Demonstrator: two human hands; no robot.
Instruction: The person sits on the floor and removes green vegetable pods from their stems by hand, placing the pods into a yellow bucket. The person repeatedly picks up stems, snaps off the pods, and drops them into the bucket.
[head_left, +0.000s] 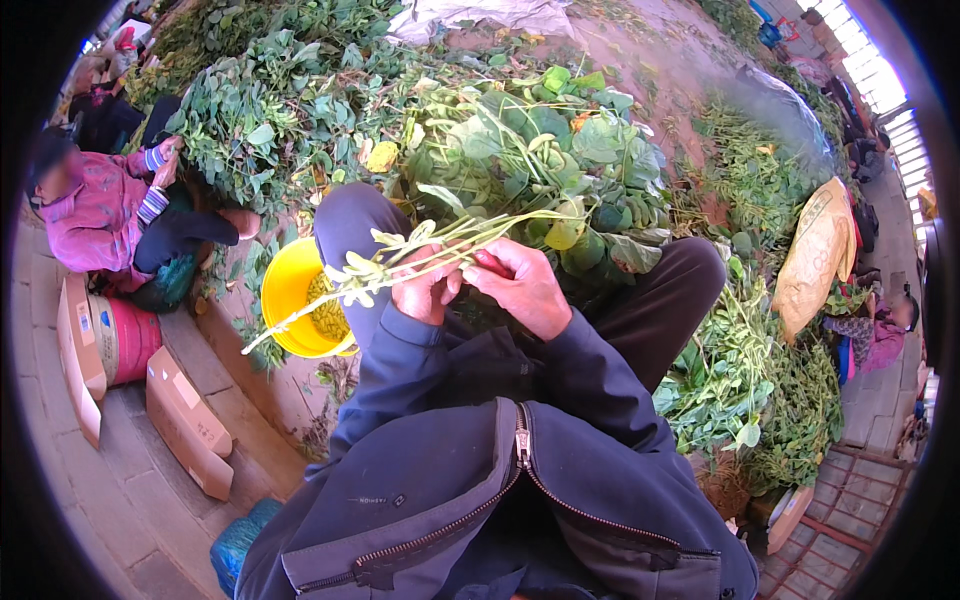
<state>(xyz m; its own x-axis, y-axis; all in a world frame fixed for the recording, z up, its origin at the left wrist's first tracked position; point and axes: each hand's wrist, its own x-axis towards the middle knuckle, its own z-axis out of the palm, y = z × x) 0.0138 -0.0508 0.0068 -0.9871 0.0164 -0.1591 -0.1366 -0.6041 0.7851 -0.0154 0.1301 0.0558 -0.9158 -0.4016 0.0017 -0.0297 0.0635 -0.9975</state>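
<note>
My left hand (424, 289) grips a green soybean stalk (390, 279) that bears several pods and lies across in front of both hands. Its bare root end points down to the left, over the rim of a yellow bucket (277, 289). Loose picked pods (328, 311) cover the bottom of that bucket, beside my left knee. In my right hand (523, 285) is a small red-handled tool (491, 262), close to the stalk; its working end is hidden. Beyond my hands lies a heap of leafy soybean plants (517, 157).
At left sits a person in a pink jacket (97, 202), handling plants. Cardboard boxes (184, 420) and a blue plastic bag (244, 540) lie at lower left. A filled tan sack (814, 255) rests at right among more plants (731, 367). Another person (885, 337) sits at far right.
</note>
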